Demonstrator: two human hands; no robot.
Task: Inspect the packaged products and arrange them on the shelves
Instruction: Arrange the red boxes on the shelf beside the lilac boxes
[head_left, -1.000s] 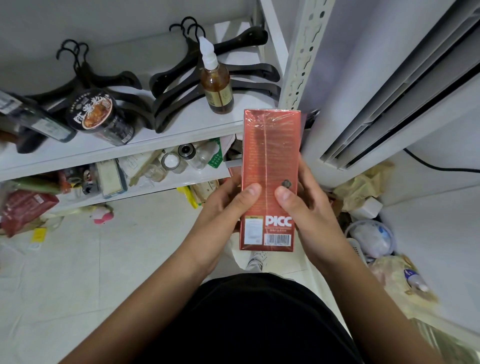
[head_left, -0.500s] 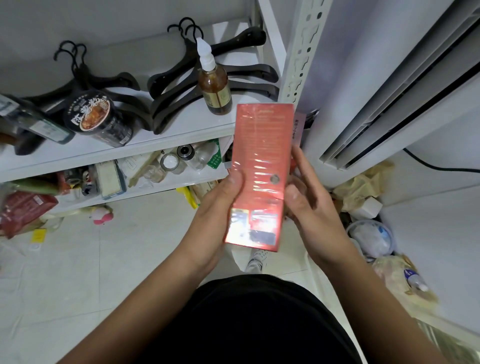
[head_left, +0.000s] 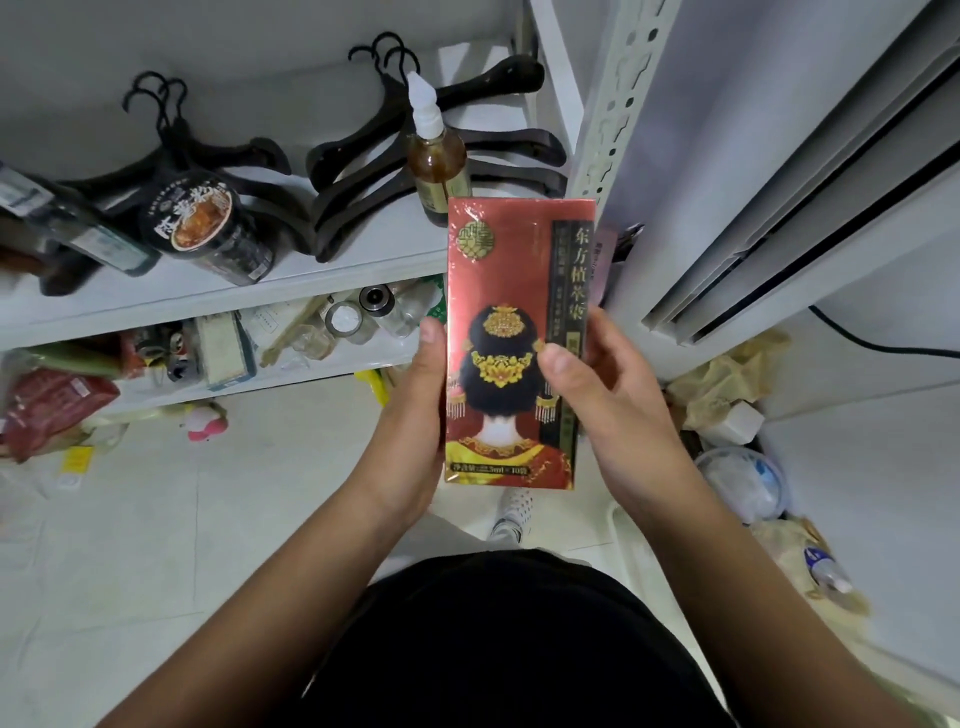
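Observation:
I hold a tall red box (head_left: 511, 291) wrapped in clear film upright in front of me. Its printed front faces me, with a figure in gold headdress and gold characters down the right side. My left hand (head_left: 415, 415) grips its left edge, thumb on the front. My right hand (head_left: 608, 410) grips its right edge, thumb on the front as well. The box hangs in the air just in front of the white shelf (head_left: 337, 273) and covers the lower part of an amber spray bottle (head_left: 435, 150).
On the upper shelf lie black hangers (head_left: 363, 150), a black round tub (head_left: 208, 228) and a dark bottle (head_left: 78, 228). The lower shelf (head_left: 322, 364) holds jars and packets. Bags and clutter (head_left: 737, 415) lie on the floor at the right beside a white unit (head_left: 779, 156).
I have turned the box over in my hands: a second ago its plain red back with the barcode faced me, now the illustrated front does. The box also rose slightly.

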